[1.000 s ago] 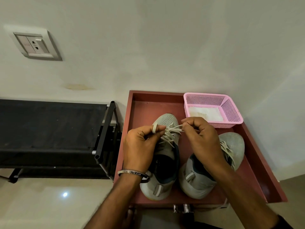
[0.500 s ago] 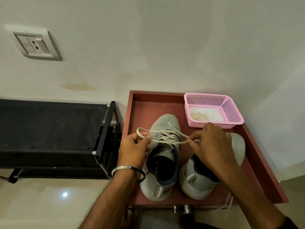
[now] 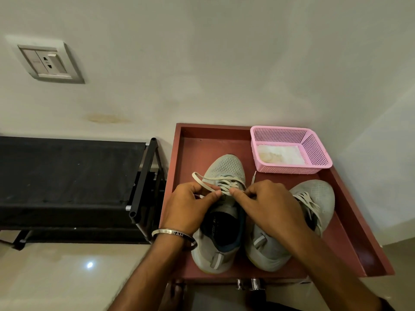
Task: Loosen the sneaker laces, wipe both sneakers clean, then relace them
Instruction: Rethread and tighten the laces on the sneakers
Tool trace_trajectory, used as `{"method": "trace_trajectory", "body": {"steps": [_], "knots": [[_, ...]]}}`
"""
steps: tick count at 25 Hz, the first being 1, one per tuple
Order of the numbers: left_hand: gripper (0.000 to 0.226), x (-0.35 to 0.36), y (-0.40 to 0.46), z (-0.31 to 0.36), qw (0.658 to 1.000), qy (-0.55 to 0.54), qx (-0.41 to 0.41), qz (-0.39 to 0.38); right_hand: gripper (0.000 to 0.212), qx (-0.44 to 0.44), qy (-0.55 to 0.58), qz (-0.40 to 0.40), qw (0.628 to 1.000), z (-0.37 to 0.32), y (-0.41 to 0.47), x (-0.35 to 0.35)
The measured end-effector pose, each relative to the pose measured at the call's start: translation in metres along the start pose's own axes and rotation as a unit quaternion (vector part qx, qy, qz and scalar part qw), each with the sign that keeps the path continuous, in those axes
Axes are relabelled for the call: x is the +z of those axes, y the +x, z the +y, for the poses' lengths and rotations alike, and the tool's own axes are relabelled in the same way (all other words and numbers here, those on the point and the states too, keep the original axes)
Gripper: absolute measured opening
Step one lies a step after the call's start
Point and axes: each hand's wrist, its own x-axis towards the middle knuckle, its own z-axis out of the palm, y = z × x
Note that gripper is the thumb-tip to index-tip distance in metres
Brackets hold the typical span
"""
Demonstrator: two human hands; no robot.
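Head view: both hands (image 3: 233, 205) pinching laces (image 3: 221, 184), knot hidden, right sneaker (image 3: 314, 198) half covered.

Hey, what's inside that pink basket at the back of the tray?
The pink basket holds a white cloth with a brownish patch. Anything beneath the cloth is hidden.

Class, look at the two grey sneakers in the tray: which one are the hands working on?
The left sneaker, farther from the pink basket. Both the left hand and right hand pinch its lace; the right sneaker lies untouched.
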Motion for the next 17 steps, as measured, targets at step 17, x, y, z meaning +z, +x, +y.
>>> {"method": "trace_trajectory", "body": {"steps": [17], "knots": [[0.007, 0.03, 0.0, 0.008, 0.992, -0.114, 0.053, 0.032, 0.005, 0.014, 0.442, 0.004, 0.897, -0.002, 0.004, 0.012]]}}
